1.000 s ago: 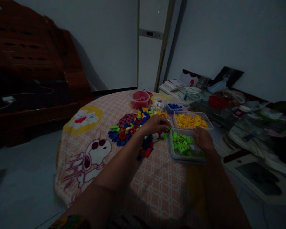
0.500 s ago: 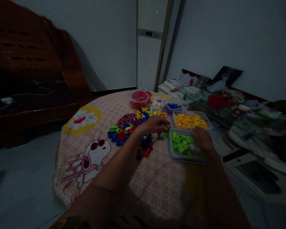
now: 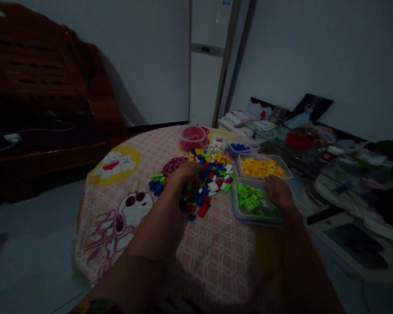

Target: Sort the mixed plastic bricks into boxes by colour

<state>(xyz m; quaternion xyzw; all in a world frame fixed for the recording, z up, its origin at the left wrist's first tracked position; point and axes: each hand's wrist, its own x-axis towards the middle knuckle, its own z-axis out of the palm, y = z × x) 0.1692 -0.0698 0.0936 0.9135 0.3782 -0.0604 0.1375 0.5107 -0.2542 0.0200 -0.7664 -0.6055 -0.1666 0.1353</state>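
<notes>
Over the pile of mixed toy building bricks (image 3: 212, 171), my left hand (image 3: 187, 173) has its fingers curled down among the pieces. Its fingertips are partly hidden, and what they pinch is too small to make out. My right hand (image 3: 279, 192) grips the right rim of a clear plastic box (image 3: 234, 205) holding green bricks (image 3: 249, 198). Just behind that box, touching or nearly so, stands another clear box (image 3: 290, 171) of yellow bricks (image 3: 262, 166).
At the back of the cloth-covered round table (image 3: 212, 253) are a pink round tub (image 3: 191, 138), white bricks (image 3: 218, 145) and a box of blue bricks (image 3: 239, 147). To the right, a cluttered glass-topped stand (image 3: 281, 146) adjoins the table. A wooden bench (image 3: 46, 78) stands left.
My left hand has moved left, from beside the boxes to the middle of the brick pile, and its fingers now point down. My right hand stays at the green bricks' box.
</notes>
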